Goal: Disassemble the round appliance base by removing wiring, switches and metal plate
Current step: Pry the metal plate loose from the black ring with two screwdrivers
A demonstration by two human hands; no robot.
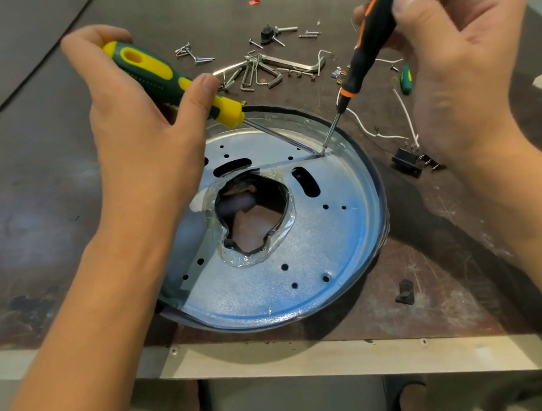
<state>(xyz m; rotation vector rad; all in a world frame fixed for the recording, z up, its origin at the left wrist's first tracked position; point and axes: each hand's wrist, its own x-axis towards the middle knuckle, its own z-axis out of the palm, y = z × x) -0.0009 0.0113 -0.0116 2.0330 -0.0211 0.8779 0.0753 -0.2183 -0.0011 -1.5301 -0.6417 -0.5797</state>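
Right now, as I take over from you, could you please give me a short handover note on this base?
Left hand grips the green-yellow screwdriver; right hand grips the black-orange screwdriver. Both tips meet at one spot near the far edge of the metal plate.
Black switch, white wires and loose screws lie on the table: apparently removed.
Left: the plate sits in the round base; free it, lift it out.

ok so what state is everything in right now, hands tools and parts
left hand, gripping the green-yellow screwdriver
right hand, gripping the black-orange screwdriver
both screwdriver tips, down on the metal plate at one spot near its far rim
metal plate, seated in the round base
switch, out of the base, lying on the table
screws, loose on the table
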